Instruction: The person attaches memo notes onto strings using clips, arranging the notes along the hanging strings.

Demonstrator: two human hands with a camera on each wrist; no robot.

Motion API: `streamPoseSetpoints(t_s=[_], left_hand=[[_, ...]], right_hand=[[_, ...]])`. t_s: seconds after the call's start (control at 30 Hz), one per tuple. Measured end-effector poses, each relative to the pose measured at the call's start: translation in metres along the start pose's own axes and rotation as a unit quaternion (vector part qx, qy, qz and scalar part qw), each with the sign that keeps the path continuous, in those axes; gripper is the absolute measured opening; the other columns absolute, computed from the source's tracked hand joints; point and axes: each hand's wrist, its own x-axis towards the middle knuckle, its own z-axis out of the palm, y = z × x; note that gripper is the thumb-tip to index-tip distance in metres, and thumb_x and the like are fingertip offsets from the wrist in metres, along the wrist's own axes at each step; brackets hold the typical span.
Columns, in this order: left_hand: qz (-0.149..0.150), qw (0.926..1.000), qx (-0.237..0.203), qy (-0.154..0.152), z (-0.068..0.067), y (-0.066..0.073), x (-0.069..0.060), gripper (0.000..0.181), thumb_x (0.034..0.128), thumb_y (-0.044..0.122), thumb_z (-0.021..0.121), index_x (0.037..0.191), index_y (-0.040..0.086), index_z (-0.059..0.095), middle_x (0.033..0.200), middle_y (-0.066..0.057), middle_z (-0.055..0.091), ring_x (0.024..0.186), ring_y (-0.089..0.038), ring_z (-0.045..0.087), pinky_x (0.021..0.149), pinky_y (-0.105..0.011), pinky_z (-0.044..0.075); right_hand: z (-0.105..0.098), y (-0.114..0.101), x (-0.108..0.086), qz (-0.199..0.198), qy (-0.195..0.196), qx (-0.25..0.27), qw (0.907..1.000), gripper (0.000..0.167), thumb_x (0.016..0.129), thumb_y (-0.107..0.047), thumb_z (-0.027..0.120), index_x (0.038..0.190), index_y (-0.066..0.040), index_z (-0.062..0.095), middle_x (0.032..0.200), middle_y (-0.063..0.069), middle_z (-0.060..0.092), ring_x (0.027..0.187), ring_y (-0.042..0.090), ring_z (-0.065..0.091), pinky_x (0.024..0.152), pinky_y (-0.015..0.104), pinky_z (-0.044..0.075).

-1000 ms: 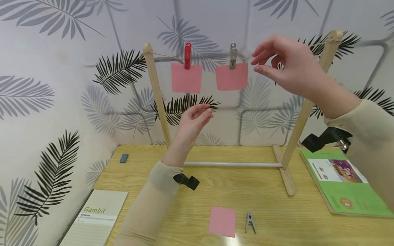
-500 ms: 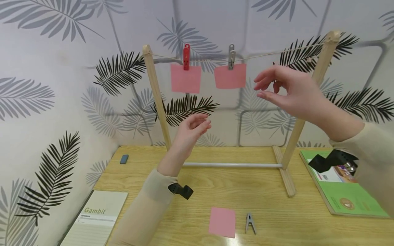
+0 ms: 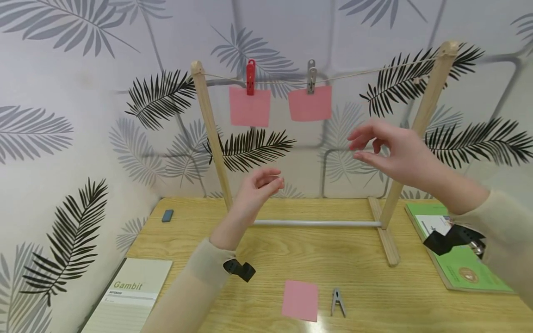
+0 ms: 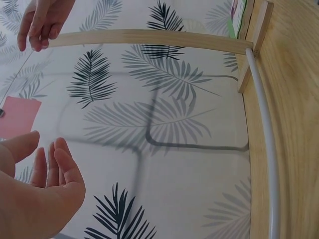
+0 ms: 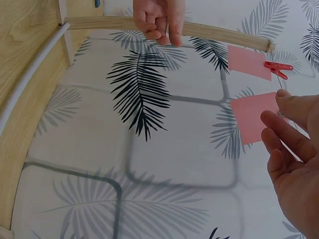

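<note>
String (image 3: 374,70): runs from the top of the left post (image 3: 211,129) to the top of the right post (image 3: 431,97), dips a bit around the papers, then climbs toward the right end.
Red clip (image 3: 250,78): on the string, biting the left pink sheet (image 3: 250,111) mid top edge. That one hangs pretty straight.
Grey clip (image 3: 311,82): same deal with the right pink sheet (image 3: 310,105), which sits slightly crooked, right corner up.
Left hand (image 3: 256,192): in midair, below the hanging papers and well apart from them; fingers loosely curved, thumb off to the side with a gap you can see in the left wrist view.
Right hand (image 3: 395,150): also in midair, lower than the right pink sheet and over to its right; fingers softly bent, thumb clear of the fingertips.
Loose pink sheet (image 3: 300,300): flat on the wooden table (image 3: 362,259), near the front.
Spare clip (image 3: 337,303): grey too, lying just right of that loose one, its two legs splayed toward the person.
White rod (image 3: 316,223): low down, joins the frame's base on the right.
Table edges: "Gambit" notebook (image 3: 125,296) front left, small dark blue block (image 3: 167,215) behind it, green book (image 3: 451,266) at right, partly behind the sleeve.
</note>
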Motion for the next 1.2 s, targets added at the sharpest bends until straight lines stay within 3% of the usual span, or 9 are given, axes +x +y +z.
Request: streamPoseSetpoints(t_s=[0.27,0.53,0.87,1.2], left_hand=[[-0.014,0.9996,0.02,-0.01,-0.002,-0.015,-0.011,0.029,0.0969,0.01,0.063,0.125,0.002,0.06,0.111,-0.011,0.067,0.11,-0.033,0.063,0.099,-0.035,0.051],[-0.015,0.9992,0.032,-0.02,-0.004,-0.035,-0.017,0.029,0.0965,0.007,0.063,0.124,-0.001,0.06,0.113,-0.017,0.067,0.094,-0.011,0.065,0.096,-0.033,0.053],[-0.041,0.9955,0.072,-0.046,-0.002,-0.048,-0.03,0.031,0.0952,0.008,0.065,0.124,0.0,0.06,0.114,-0.019,0.067,0.091,-0.009,0.064,0.093,-0.036,0.053],[-0.038,0.9908,0.109,-0.071,-0.002,-0.065,-0.041,0.027,0.0954,0.009,0.065,0.121,-0.001,0.061,0.111,-0.021,0.068,0.096,-0.022,0.068,0.087,-0.029,0.054]], right_hand=[[0.014,0.009,-0.021,-0.002,-0.014,0.014,0.9998,0.029,0.085,0.002,0.075,0.11,-0.008,0.065,0.097,0.0,0.073,0.083,-0.005,0.057,0.069,0.013,0.042],[0.031,0.015,-0.041,-0.018,-0.024,0.019,0.9994,0.036,0.08,0.001,0.079,0.111,-0.011,0.065,0.096,-0.005,0.073,0.083,-0.004,0.058,0.069,0.013,0.042],[0.054,0.025,-0.069,-0.004,-0.061,0.033,0.9975,0.039,0.08,-0.002,0.079,0.114,-0.013,0.064,0.092,-0.01,0.072,0.082,0.004,0.062,0.065,0.02,0.046],[0.076,0.031,-0.093,0.004,-0.07,0.064,0.9955,0.04,0.078,0.0,0.08,0.112,-0.013,0.064,0.091,-0.01,0.071,0.081,0.002,0.062,0.063,0.021,0.047]])
